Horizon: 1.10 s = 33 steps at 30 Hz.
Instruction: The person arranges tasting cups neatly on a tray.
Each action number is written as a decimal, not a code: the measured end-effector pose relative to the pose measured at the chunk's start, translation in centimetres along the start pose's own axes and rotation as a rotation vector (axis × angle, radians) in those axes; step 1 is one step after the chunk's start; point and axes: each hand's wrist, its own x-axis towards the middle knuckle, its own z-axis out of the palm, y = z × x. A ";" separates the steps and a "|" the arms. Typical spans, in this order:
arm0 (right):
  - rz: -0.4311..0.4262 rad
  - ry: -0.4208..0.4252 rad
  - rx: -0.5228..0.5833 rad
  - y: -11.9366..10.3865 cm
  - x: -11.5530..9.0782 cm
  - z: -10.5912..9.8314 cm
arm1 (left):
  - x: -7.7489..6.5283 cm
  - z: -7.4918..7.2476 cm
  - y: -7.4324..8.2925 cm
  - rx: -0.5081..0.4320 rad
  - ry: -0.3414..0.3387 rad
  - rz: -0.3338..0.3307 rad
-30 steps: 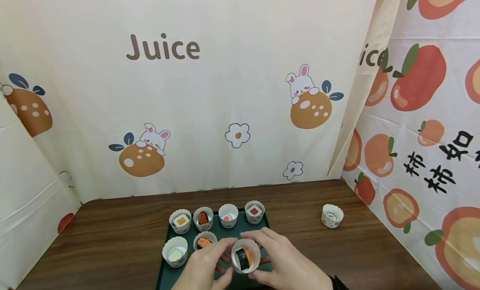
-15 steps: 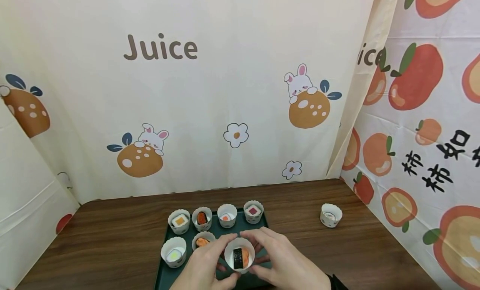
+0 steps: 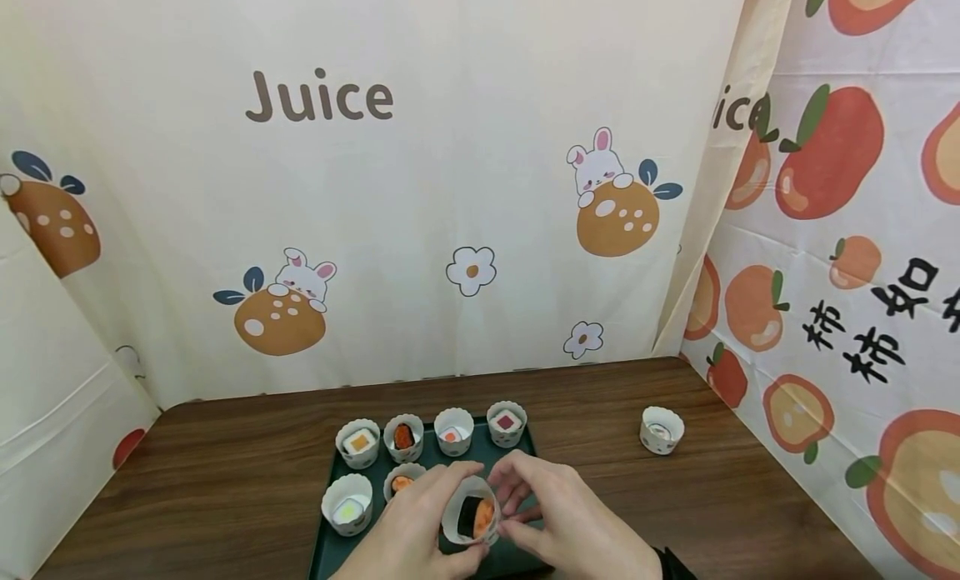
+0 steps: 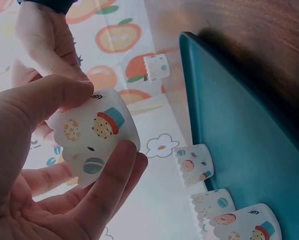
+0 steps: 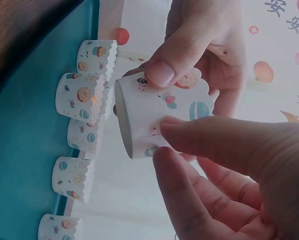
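Near the front of the head view, my left hand (image 3: 408, 530) grips a white paper baking cup (image 4: 97, 132). The thumb and fingers lie round its wall, which is printed with cakes and leaves. Inside sits a sushi piece (image 3: 476, 517) with a black band and an orange top. Beside the cup is my right hand (image 3: 570, 517), its thumb and forefinger tips close against the wall in the right wrist view. The right fingers are loosely bent and not wrapped round it. Below the hands is a dark green tray (image 3: 327, 538).
Several similar cups stand on the tray, among them a back-right cup (image 3: 507, 423) and a front-left cup (image 3: 348, 504), each with a small piece inside. Another cup (image 3: 662, 431) stands apart on the wooden table (image 3: 187, 488). Printed cloth (image 3: 405, 188) hangs behind.
The held cup has moved slightly left and its opening has tilted to the right. My right hand's fingers have loosened from its side, while my left hand keeps its grip.
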 end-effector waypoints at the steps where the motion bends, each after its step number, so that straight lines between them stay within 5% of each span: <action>1: -0.009 0.004 -0.009 0.0 0.0 0.0 | 0.1 -0.1 0.1 -0.012 -0.014 -0.018; 10: -0.063 0.011 -0.079 0.0 -0.2 -0.3 | 1.0 -0.2 0.6 -0.022 -0.092 -0.021; 26: 0.005 -0.010 -0.053 -0.1 -0.6 -1.8 | 3.7 -0.4 -0.3 0.224 -0.077 -0.001; 33: 0.031 -0.003 -0.059 -0.2 -0.7 -2.3 | 5.1 -0.4 -1.2 0.281 -0.125 -0.017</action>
